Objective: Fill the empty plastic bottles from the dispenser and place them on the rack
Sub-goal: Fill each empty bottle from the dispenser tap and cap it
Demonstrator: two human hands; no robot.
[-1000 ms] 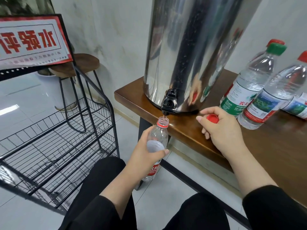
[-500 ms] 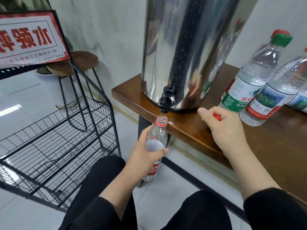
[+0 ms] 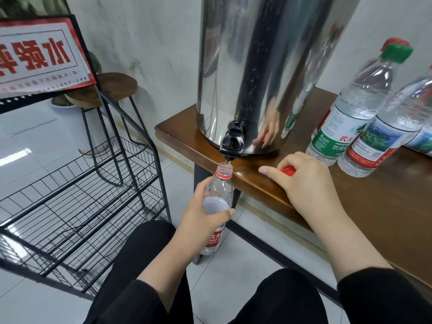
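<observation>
- Clear plastic bottle stands almost upright, long axis vertical with a slight lean, its open mouth pointing up directly under the black tap of the steel dispenser; a thin stream goes into the neck.
- Left hand holds the bottle by the middle, fingers curled around it; they hide a part of the body and label.
- Right hand rests on the wooden worktop edge, fingers curled over a red cap, which is mostly hidden.
- On the bottle's red label I read "农夫" and a part of "NONGFU"; the rest is covered.
- Green-capped bottle and red-labelled bottle stand on the worktop at the right, the second cut off by the frame edge.
- Black wire rack stands at the left; its red-and-white sign appears mirrored, small text unreadable.
</observation>
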